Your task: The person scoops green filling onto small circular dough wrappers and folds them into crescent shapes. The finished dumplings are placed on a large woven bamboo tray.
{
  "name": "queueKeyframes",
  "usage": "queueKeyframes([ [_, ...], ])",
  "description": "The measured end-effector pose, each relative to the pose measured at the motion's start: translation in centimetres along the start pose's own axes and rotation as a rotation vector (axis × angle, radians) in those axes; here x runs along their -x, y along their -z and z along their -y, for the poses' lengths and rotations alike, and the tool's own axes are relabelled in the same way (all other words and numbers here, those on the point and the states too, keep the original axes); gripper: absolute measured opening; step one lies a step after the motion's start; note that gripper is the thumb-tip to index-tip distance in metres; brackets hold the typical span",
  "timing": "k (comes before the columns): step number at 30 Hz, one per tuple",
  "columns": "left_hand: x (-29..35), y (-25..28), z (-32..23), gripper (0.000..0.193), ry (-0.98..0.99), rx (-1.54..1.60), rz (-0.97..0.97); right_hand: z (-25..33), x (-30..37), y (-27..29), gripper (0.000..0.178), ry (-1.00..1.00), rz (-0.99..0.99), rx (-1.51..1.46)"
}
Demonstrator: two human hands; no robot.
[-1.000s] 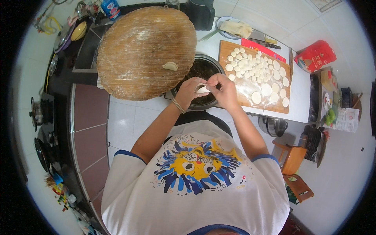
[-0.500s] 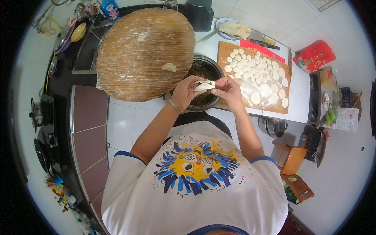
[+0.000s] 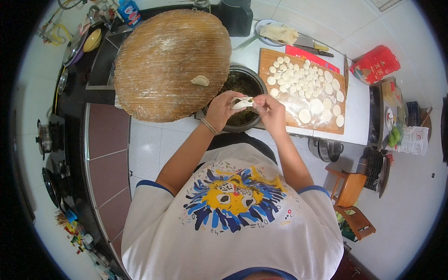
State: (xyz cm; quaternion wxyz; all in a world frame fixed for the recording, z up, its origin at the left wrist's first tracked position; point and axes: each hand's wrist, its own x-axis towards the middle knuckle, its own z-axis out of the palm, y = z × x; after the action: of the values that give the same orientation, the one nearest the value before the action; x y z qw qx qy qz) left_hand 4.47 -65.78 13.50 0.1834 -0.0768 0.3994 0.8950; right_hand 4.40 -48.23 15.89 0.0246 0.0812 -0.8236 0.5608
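Above a dark-rimmed pot (image 3: 264, 88) of dark green filling, a folded dumpling (image 3: 241, 103) of white dough is held up with its edge partly parted. My left hand (image 3: 218, 111) pinches its left side, thumb and fingers closed on the dough. At the other end my right hand (image 3: 271, 113) has its fingertips bent in against the dumpling's edge, where a bit of filling shows. One finished dumpling (image 3: 200, 80) lies on the large round slatted tray (image 3: 163, 56), just beyond my left hand.
To the right, a wooden board (image 3: 334, 126) carries small dough pieces (image 3: 298, 81) and several flat round wrappers (image 3: 304, 116) on scattered flour. Behind it are a knife (image 3: 322, 52) and a plate (image 3: 266, 23). A black jug (image 3: 235, 17) stands at the back, near the tray.
My right hand has drawn its fingers closer together at the dumpling's right end and tilted slightly. My left hand stays nearly where it was.
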Motion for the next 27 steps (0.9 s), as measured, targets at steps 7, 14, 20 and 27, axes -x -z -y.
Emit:
queueKeyframes([
  [7, -0.2, 0.7, 0.7, 0.029, -0.231, -0.522, 0.062, 0.4, -0.1, 0.0, 0.011, 0.131, 0.036, 0.049],
  [14, 0.0, 0.2, 0.1, 0.024, -0.246, -0.719, 0.068, 0.2, -0.1, -0.1, 0.010, 0.274, -0.020, 0.185],
  [20, 0.0, 0.4, 0.6, 0.021, -0.414, -0.786, 0.095, -0.3, 0.2, -0.6, 0.008, -0.089, -0.042, -0.073],
  [27, -0.1, 0.6, 1.0, 0.024, -0.336, -0.729, 0.079, -0.9, 0.3, -0.1, 0.012, -0.262, 0.065, -0.055],
])
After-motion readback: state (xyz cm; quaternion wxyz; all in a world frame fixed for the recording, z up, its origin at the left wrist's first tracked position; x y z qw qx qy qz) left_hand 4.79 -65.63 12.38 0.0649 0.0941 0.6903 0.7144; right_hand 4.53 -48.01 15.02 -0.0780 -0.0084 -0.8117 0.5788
